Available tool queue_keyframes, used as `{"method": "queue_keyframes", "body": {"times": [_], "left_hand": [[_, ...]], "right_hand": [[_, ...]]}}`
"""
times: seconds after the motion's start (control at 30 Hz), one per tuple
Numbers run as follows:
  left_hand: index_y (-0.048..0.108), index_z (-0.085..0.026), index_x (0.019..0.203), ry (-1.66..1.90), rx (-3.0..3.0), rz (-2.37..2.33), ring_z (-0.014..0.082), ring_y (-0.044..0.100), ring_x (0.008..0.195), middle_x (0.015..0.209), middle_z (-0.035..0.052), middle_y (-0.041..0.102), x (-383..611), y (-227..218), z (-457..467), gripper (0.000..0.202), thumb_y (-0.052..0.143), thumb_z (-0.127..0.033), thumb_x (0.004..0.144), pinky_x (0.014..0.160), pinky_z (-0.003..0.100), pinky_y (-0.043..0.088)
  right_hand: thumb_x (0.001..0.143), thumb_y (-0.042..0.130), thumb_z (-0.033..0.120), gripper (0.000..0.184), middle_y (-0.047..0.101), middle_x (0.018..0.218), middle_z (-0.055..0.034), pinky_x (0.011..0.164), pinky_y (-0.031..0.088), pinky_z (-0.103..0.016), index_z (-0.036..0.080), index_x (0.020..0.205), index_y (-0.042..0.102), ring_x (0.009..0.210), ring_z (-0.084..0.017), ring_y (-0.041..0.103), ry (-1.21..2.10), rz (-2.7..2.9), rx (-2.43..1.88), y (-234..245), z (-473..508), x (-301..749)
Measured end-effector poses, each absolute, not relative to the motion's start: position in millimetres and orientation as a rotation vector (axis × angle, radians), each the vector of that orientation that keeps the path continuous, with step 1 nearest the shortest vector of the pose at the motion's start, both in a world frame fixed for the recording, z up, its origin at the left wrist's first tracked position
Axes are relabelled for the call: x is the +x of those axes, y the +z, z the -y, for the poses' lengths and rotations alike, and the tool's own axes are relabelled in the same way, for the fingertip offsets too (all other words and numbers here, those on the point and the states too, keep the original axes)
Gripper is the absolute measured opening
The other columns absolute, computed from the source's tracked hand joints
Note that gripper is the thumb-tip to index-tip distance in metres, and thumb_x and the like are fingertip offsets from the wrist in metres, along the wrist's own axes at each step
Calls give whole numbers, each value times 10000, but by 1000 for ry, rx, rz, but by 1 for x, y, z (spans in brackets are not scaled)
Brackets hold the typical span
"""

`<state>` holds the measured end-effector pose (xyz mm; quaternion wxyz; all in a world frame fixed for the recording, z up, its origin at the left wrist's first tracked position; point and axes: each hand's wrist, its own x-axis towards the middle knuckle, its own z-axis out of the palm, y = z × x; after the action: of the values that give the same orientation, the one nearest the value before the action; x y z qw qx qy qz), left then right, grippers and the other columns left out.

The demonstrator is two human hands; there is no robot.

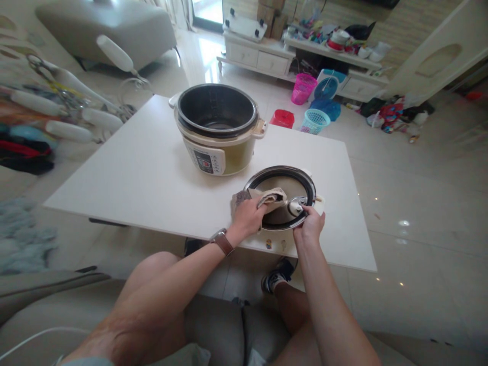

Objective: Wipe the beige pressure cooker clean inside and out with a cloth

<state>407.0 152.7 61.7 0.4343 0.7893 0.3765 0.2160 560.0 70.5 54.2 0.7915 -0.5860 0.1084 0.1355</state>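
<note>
A round pressure cooker lid [292, 185] lies with its underside up near the front right of the white table [125, 178]. My left hand [246, 219] is closed on a folded beige and grey cloth [272, 195], which rests over the left part of the lid. With its fingers wrapped round the lid's near right rim, my right hand [311, 223] steadies it beside the small round valve cover [296, 206]. Behind the lid, to the left, stands the open electric pressure cooker [208, 155] with a dark inner pot [213, 107]; its control panel faces me.
White-handled utensils [114, 53] hang blurred at the left. Beyond the table are a pink basket [304, 89], a light blue basket [315, 121], a red container [282, 118] and a cluttered white cabinet [259, 58]. My knees are below the table's front edge.
</note>
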Motion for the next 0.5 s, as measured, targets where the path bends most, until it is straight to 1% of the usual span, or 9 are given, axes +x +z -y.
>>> {"method": "queue_keyframes", "body": {"times": [0.07,0.13,0.23,0.3,0.37,0.43,0.5], "left_hand": [[750,-184,1024,747,1702,-993,260,702,955,1029,78,782,407,59,-167,357,456,-380,977,853,349,511],[736,-153,1039,936,1477,-1016,255,695,971,1041,87,776,408,58,-179,358,475,-387,967,861,345,520],[724,-144,1061,1094,1408,-1070,246,690,968,1038,91,769,407,59,-187,381,478,-422,978,873,337,518],[723,-164,1083,1035,1564,-1109,242,693,932,996,86,771,407,61,-185,398,461,-451,994,860,334,515],[709,-198,1163,845,1794,-1058,249,705,929,1001,81,777,408,62,-176,402,442,-456,1009,852,337,517],[681,-239,1246,591,2027,-921,261,717,986,1089,76,778,410,61,-165,386,436,-429,1017,872,349,526],[651,-257,1302,390,2237,-759,269,695,1124,1244,76,742,413,57,-153,373,449,-384,1015,961,375,520]], "right_hand": [[577,647,76,428,639,758,65,567,578,-223,226,949,498,643,-115,652,300,-235,-1275,55,-71,559],[574,657,78,436,640,757,61,559,568,-218,225,951,495,652,-122,654,308,-227,-1284,55,-71,558],[568,671,78,424,641,753,61,569,565,-212,222,923,488,663,-121,655,298,-217,-1289,54,-70,557],[576,676,86,403,637,754,68,576,567,-207,221,904,484,659,-112,652,290,-196,-1295,53,-70,557],[588,679,98,391,635,760,73,575,569,-208,221,906,489,654,-108,651,291,-167,-1299,52,-70,556],[586,682,102,395,641,761,72,573,572,-214,221,915,499,655,-113,656,295,-151,-1297,51,-71,555],[581,679,99,403,647,755,71,582,578,-220,221,923,503,661,-119,663,298,-149,-1293,49,-71,554]]}}
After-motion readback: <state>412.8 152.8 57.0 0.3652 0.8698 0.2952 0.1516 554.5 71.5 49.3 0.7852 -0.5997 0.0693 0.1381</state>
